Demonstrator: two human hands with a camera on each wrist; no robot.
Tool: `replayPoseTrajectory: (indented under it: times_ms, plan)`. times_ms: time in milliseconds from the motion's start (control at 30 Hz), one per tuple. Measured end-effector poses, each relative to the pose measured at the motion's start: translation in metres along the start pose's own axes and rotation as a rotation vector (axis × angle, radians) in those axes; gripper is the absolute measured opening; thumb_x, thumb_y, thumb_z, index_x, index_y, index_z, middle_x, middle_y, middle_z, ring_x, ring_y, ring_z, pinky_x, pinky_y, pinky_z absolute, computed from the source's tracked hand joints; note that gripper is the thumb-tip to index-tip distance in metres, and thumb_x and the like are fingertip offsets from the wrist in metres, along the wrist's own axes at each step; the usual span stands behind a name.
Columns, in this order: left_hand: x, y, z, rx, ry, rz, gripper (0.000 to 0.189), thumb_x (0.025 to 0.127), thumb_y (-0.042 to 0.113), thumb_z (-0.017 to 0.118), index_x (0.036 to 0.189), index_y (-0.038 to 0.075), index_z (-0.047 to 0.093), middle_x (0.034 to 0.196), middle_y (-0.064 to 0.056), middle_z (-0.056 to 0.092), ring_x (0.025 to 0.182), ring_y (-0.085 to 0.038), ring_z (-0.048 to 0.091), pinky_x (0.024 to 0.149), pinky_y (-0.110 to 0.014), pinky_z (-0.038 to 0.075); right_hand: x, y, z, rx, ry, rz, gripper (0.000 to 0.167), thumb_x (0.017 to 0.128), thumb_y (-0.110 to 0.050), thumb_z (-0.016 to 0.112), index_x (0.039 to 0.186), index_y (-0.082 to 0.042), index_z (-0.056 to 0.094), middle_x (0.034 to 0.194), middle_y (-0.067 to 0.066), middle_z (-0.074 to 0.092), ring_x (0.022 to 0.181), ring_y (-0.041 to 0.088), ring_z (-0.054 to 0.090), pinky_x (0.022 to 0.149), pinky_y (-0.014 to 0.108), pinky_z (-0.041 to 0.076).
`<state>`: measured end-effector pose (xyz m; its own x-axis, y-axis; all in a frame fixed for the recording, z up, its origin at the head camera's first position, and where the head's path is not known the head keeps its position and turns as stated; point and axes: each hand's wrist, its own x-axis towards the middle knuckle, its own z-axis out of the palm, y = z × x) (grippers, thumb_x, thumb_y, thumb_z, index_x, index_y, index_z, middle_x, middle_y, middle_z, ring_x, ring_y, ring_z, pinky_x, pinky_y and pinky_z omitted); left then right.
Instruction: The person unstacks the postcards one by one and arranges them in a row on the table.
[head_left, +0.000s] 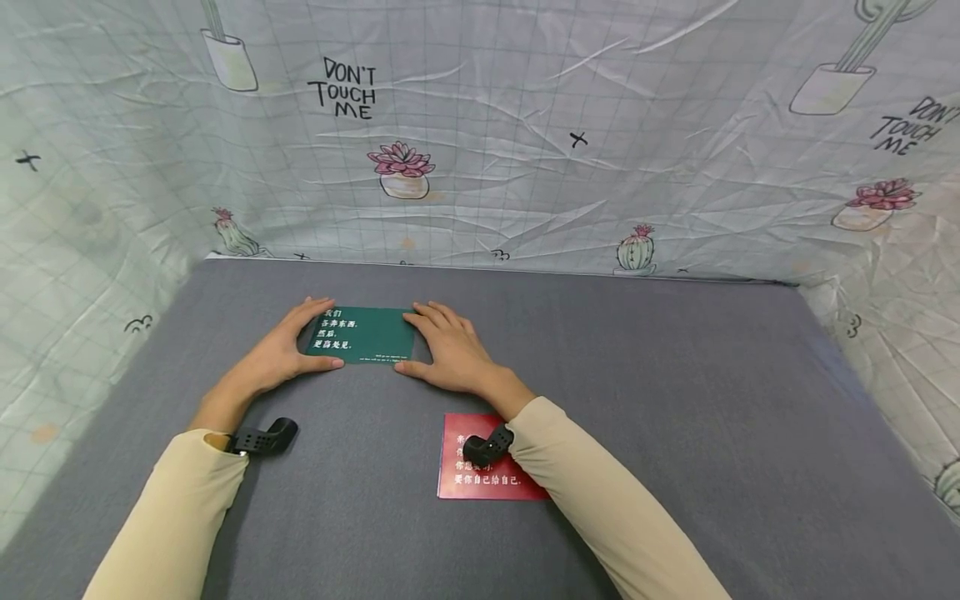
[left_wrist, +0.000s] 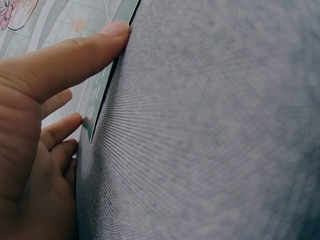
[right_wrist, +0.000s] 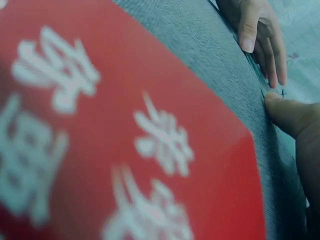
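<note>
A green card [head_left: 367, 335] printed with white Chinese characters is close over the grey cloth, left of the middle in the head view. My left hand [head_left: 281, 346] holds its left end, the thumb at the near edge and the fingers at the far edge. At the right end my right hand [head_left: 453, 346] grips it the same way, thumb near and fingers far. From the left wrist, the card [left_wrist: 102, 90] shows almost edge-on beneath the left thumb [left_wrist: 75, 60]. The right wrist view catches the right thumb [right_wrist: 290, 115] at the card's edge.
A red card [head_left: 487, 487] with white characters, seemingly stacked on others, lies under my right wrist. Grey cloth [head_left: 637, 400] covers the table. A pale curtain [head_left: 510, 192] with cactus prints rises behind it and at both sides.
</note>
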<state>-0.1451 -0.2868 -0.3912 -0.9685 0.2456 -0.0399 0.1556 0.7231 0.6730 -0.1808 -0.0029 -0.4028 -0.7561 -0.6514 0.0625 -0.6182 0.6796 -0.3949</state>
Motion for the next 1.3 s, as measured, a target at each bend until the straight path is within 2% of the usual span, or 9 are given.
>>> replayPoseTrajectory:
  times_ms: [167,367,533,700,800,1000,1133,1300]
  plan:
    - [0.001,0.003,0.0,0.01,0.003,-0.005,0.098,0.076,0.034,0.08,0.151,0.008,0.024,0.156,-0.019,0.015,0.144,-0.036,0.0,0.105,-0.068,0.012,-0.002,0.003,-0.008,0.114,-0.014,-0.004,0.073,0.089,-0.051,0.06,0.149,-0.018,0.033,0.154,0.004,0.028,0.142,0.021,0.019,0.111,0.048,0.02]
    - [-0.002,0.01,0.005,0.02,0.021,-0.021,0.099,0.074,0.036,0.082,0.15,0.004,0.026,0.154,-0.024,0.014,0.143,-0.04,0.003,0.105,-0.068,0.012,-0.015,0.002,-0.026,0.229,0.014,-0.049,0.061,0.093,-0.039,0.06,0.145,-0.012,0.041,0.145,0.004,0.043,0.135,0.021,0.032,0.11,0.039,0.027]
    - [-0.007,0.022,0.007,0.038,0.079,-0.038,0.098,0.075,0.037,0.081,0.15,0.004,0.027,0.151,-0.028,0.017,0.139,-0.046,0.014,0.104,-0.067,0.017,-0.032,0.002,-0.044,0.267,0.04,-0.048,0.06,0.093,-0.039,0.06,0.144,-0.014,0.042,0.144,0.002,0.044,0.133,0.02,0.036,0.108,0.042,0.031]
    - [-0.013,0.039,0.013,0.049,0.171,0.016,0.09,0.076,0.034,0.081,0.147,0.004,0.033,0.147,-0.024,0.028,0.134,-0.045,0.026,0.102,-0.065,0.024,-0.055,0.004,-0.059,0.302,0.073,-0.049,0.06,0.092,-0.037,0.062,0.145,-0.017,0.042,0.143,0.0,0.044,0.131,0.017,0.039,0.106,0.042,0.034]
    - [-0.017,0.052,0.019,0.021,0.193,0.058,0.087,0.077,0.032,0.081,0.146,0.006,0.035,0.147,-0.02,0.031,0.135,-0.042,0.028,0.101,-0.064,0.026,-0.069,0.007,-0.063,0.312,0.086,-0.057,0.06,0.092,-0.037,0.062,0.145,-0.018,0.042,0.142,-0.002,0.045,0.128,0.014,0.042,0.104,0.04,0.037]
    - [-0.027,0.079,0.038,-0.044,0.166,0.092,0.089,0.076,0.036,0.081,0.148,0.014,0.034,0.15,-0.012,0.032,0.136,-0.036,0.029,0.102,-0.062,0.028,-0.099,0.013,-0.066,0.35,0.078,-0.065,0.06,0.091,-0.037,0.063,0.145,-0.021,0.041,0.142,-0.004,0.044,0.127,0.013,0.041,0.101,0.039,0.041]
    - [-0.035,0.094,0.05,-0.113,0.142,0.12,0.088,0.075,0.035,0.082,0.148,0.02,0.035,0.15,-0.007,0.033,0.136,-0.03,0.03,0.103,-0.059,0.029,-0.115,0.013,-0.07,0.394,0.099,-0.078,0.061,0.091,-0.035,0.064,0.145,-0.021,0.04,0.142,-0.004,0.044,0.127,0.018,0.043,0.1,0.04,0.042]
    - [-0.043,0.11,0.06,-0.181,0.097,0.14,0.086,0.074,0.035,0.083,0.147,0.028,0.036,0.149,0.002,0.034,0.136,-0.022,0.03,0.105,-0.056,0.029,-0.134,0.013,-0.077,0.43,0.126,-0.07,0.06,0.09,-0.032,0.066,0.144,-0.022,0.042,0.141,-0.002,0.046,0.125,0.025,0.046,0.098,0.047,0.044]
